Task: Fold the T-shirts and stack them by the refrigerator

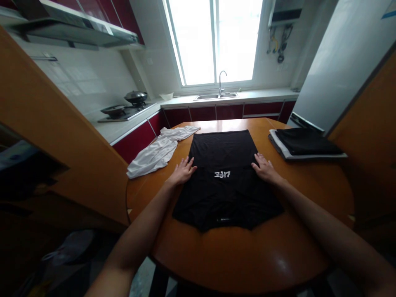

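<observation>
A black shirt [225,194] lies spread flat on the wooden table [241,260], its collar toward me and its hem toward the window. White lettering shows at its middle. My left hand [183,170] rests at the shirt's left edge, palm down, fingers apart. At the right edge lies my right hand [265,167], also flat with its fingers spread. Neither hand grips the cloth.
Crumpled white cloth [154,154] lies on the table's left side. Folded black and white clothes [306,143] are stacked at the right. Beyond the table are a counter with a sink [216,97], a stove [128,112] with pans, and a fridge [337,62].
</observation>
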`<state>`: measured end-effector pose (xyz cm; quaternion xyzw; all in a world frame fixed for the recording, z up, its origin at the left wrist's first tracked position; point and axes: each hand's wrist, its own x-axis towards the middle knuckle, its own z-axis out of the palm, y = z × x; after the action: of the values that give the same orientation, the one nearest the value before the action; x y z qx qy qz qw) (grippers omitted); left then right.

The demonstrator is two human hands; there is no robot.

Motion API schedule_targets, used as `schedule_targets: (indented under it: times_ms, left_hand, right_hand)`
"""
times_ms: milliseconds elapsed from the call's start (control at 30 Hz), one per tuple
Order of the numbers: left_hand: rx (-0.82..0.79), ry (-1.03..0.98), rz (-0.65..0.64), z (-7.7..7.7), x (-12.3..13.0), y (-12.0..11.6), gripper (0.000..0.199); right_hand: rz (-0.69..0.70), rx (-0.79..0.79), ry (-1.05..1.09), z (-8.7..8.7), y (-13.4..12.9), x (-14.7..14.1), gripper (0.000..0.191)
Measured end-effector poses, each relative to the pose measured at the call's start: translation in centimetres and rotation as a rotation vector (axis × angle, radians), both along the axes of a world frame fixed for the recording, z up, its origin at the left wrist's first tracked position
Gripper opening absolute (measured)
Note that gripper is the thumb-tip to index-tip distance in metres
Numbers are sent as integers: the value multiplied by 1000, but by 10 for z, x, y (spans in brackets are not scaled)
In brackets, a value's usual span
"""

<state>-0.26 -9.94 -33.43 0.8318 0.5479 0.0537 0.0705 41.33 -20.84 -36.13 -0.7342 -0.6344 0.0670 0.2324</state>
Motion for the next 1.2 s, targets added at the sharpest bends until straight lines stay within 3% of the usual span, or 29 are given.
schedule_targets:
  times_ms: [133, 267, 467, 633, 733, 867, 967, 1200]
  left_hand:
    - [146, -146, 18, 10, 4, 2, 68]
    - [127, -122, -201, 10, 12, -2, 60]
    - [-33, 50, -229, -2, 11, -5, 61]
    - [77, 18, -267, 8, 19, -14, 62]
    - [120, -14, -345, 12, 30, -23, 59]
    - [59, 5, -397, 8, 41, -32, 58]
    - [14, 33, -399, 3, 42, -33, 57]
    - [11, 47, -404, 3, 42, -34, 57]
  right_hand:
    - [-108, 214, 165, 11, 1, 21, 64]
    - [-135, 254, 219, 15, -1, 29, 61]
    - [-102, 265, 186, 17, -3, 22, 60]
    - [30, 327, 64, 32, -16, -5, 55]
    - [251, 245, -39, 34, -30, -39, 56]
    - [459, 14, -163, 25, -46, -77, 64]
    - [495, -71, -181, 21, -49, -85, 69]
    - [478, -41, -168, 22, -48, -81, 67]
